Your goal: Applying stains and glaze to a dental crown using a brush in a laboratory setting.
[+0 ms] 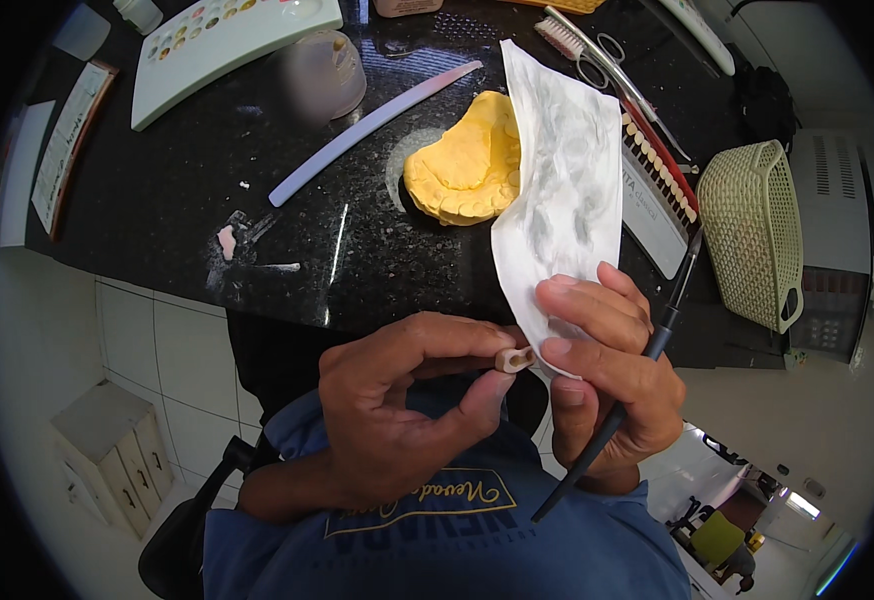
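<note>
Between the thumb and fingers of my left hand (407, 395) is a small tooth-coloured dental piece (513, 360), its hollow side turned towards the right. Close beside it, my right hand (612, 375) pinches the lower end of a white tissue (562, 150) smudged with grey. The same hand also holds a thin brush (597, 450) with a dark handle, its tip pointing up and away to the right. The tissue's lower edge meets the dental piece or lies just next to it. A yellow plaster dental model (462, 165) sits on the counter, partly covered by the tissue.
On the black counter (397, 270) lie a curved lilac strip (372, 130), a clear jar (332, 75), a white palette (227, 50) and a pink smear (226, 242). To the right are a tooth shade guide (657, 190), scissors (597, 70), a toothbrush (560, 40) and a pale green basket (752, 220).
</note>
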{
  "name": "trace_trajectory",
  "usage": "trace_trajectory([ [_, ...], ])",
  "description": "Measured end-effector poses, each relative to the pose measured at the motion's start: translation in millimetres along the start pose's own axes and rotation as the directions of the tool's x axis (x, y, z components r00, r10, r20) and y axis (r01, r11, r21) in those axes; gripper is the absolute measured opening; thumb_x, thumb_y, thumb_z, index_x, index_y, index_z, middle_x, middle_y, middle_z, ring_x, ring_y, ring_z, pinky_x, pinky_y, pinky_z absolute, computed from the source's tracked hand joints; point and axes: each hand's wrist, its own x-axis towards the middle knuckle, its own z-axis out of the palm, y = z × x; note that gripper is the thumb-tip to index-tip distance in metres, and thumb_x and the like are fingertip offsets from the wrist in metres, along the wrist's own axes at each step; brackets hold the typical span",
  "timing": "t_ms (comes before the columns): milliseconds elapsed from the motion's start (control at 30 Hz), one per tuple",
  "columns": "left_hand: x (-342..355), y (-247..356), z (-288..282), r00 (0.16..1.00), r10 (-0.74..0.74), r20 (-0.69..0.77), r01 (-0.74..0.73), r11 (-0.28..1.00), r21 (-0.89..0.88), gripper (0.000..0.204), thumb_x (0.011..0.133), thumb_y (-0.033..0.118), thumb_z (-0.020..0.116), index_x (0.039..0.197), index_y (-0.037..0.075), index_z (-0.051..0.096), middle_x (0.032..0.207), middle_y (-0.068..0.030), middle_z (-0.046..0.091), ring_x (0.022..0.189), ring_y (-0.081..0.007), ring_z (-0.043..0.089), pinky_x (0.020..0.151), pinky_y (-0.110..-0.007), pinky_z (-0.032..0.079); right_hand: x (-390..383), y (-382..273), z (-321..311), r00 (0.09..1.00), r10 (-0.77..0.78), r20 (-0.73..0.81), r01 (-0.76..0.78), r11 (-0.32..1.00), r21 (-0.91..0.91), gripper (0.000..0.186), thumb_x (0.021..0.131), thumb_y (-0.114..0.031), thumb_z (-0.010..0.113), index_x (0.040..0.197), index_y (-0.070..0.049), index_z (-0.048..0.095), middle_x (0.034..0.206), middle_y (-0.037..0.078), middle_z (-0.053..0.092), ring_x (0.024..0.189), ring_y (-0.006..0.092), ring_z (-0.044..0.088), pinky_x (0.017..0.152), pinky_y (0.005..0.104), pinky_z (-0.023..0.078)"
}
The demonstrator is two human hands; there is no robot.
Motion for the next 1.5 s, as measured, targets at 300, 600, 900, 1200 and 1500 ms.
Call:
trace_trajectory([
  [300,0.6,3.2,0.2,1.000,-0.025,-0.015,0.026,0.996,0.080,0.022,0.076,-0.009,0.072,0.097,-0.007,0.065,0.095,-0.0145,0.070,0.090,-0.0176,0.070,0.082,-0.027,0.057,5.3,-4.7,-5.7,0.988,-0.009,0.156,0.028,0.992,-0.122,0.011,0.086,-0.015,0.065,0.091,-0.006,0.065,0.103,0.022,0.070,0.098,0.0355,0.068,0.100,0.0496,0.041],
  [600,0.4,-0.6,2.4,1.000,-0.025,-0.008,0.025,1.000,-0.006,0.023,0.079,-0.010,0.068,0.101,-0.008,0.064,0.100,-0.0186,0.069,0.096,-0.0222,0.069,0.087,-0.030,0.057,-1.7,6.7,-4.0,0.986,0.043,-0.161,-0.047,0.999,-0.021,0.011,0.084,-0.009,0.066,0.092,-0.002,0.066,0.095,0.023,0.071,0.094,0.0321,0.070,0.097,0.0466,0.044],
  [900,-1.0,-3.1,-3.6,1.000,-0.005,-0.001,0.005,0.990,-0.139,0.023,0.080,-0.014,0.063,0.102,-0.009,0.061,0.104,-0.0217,0.066,0.100,-0.0249,0.068,0.089,-0.033,0.057,-7.4,15.0,-22.9,0.992,0.077,-0.101,-0.092,0.985,-0.148,0.007,0.084,-0.007,0.065,0.087,-0.001,0.066,0.089,0.018,0.072,0.089,0.0284,0.070,0.095,0.0457,0.045],
  [1200,-3.1,7.1,-14.8,0.995,-0.093,0.030,0.098,0.953,-0.285,0.022,0.084,-0.015,0.058,0.104,-0.009,0.055,0.104,-0.0234,0.066,0.103,-0.0260,0.066,0.095,-0.036,0.053,-16.2,18.4,-25.3,0.993,-0.032,0.117,0.069,0.943,-0.327,0.047,0.090,-0.050,0.057,0.094,-0.004,0.066,0.092,0.012,0.072,0.089,0.0300,0.070,0.094,0.0513,0.044],
  [1500,-3.0,7.7,-18.8,0.998,-0.056,0.001,0.054,0.958,-0.282,0.019,0.084,-0.015,0.056,0.103,-0.009,0.055,0.104,-0.0245,0.066,0.103,-0.0263,0.067,0.095,-0.038,0.053,-8.3,16.7,-8.4,0.965,-0.078,-0.250,0.111,0.986,0.122,0.082,0.093,-0.069,0.018,0.123,0.001,0.048,0.095,0.017,0.057,0.075,0.0237,0.062,0.080,0.0434,0.052],
])
